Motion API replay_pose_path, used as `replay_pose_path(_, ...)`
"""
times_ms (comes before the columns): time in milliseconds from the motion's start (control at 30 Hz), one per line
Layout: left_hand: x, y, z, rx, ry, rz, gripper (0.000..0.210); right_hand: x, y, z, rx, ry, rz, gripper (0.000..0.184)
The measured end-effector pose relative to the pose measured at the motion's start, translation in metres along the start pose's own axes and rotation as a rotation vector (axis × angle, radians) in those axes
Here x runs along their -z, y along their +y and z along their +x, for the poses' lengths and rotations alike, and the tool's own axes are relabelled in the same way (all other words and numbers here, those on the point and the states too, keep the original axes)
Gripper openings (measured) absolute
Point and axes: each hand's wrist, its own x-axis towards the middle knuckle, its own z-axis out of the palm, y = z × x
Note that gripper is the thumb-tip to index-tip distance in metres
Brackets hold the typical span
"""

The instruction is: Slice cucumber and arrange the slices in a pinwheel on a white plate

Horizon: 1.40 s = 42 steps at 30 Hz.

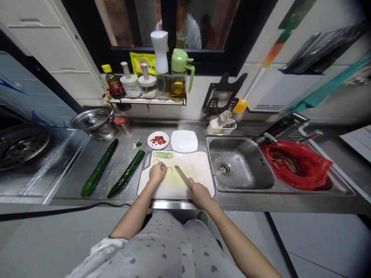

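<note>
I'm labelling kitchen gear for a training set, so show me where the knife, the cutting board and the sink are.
Knife [181, 175]: head view, on the middle of the blade.
Cutting board [201, 170]: head view, on its bare right part.
Sink [246, 170]: head view, on the bare basin floor.

A single head-worn camera looks forward and steeply down at the table [69, 162], near enough that the hands [158, 173] sit around mid-frame. Its wide view spans from the wearer's torso [171, 247] at bottom centre to the window [131, 23] at top centre.
</note>
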Motion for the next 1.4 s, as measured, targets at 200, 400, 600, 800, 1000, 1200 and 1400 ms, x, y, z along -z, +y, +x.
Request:
replay_pose_path(200,0.001,0.005,-0.004,-0.006,-0.012,0.054,0.015,-0.012,-0.018,-0.008,0.038,-0.016,0.007,0.031)
replay_pose_path(400,0.005,0.007,-0.007,0.023,-0.021,0.025,0.012,-0.015,-0.023,-0.006,0.042,-0.011,0.003,0.031)
replay_pose_path(600,0.007,0.009,-0.005,0.030,-0.019,0.028,0.013,-0.013,-0.023,-0.007,0.044,-0.021,-0.013,0.032)
replay_pose_path(800,0.003,0.007,-0.001,0.049,-0.019,0.055,0.013,-0.014,-0.026,-0.006,0.031,-0.052,-0.014,0.036)
replay_pose_path(1000,0.002,0.008,0.001,0.069,-0.010,0.072,0.014,-0.009,-0.028,-0.001,0.026,-0.089,-0.022,0.038)
replay_pose_path(1200,0.001,0.007,0.002,0.069,-0.005,0.068,0.014,-0.008,-0.030,0.007,0.050,-0.079,-0.013,0.038)
replay_pose_path(1400,0.002,0.008,0.002,0.076,-0.012,0.074,0.014,-0.002,-0.034,0.014,0.059,-0.087,-0.016,0.037)
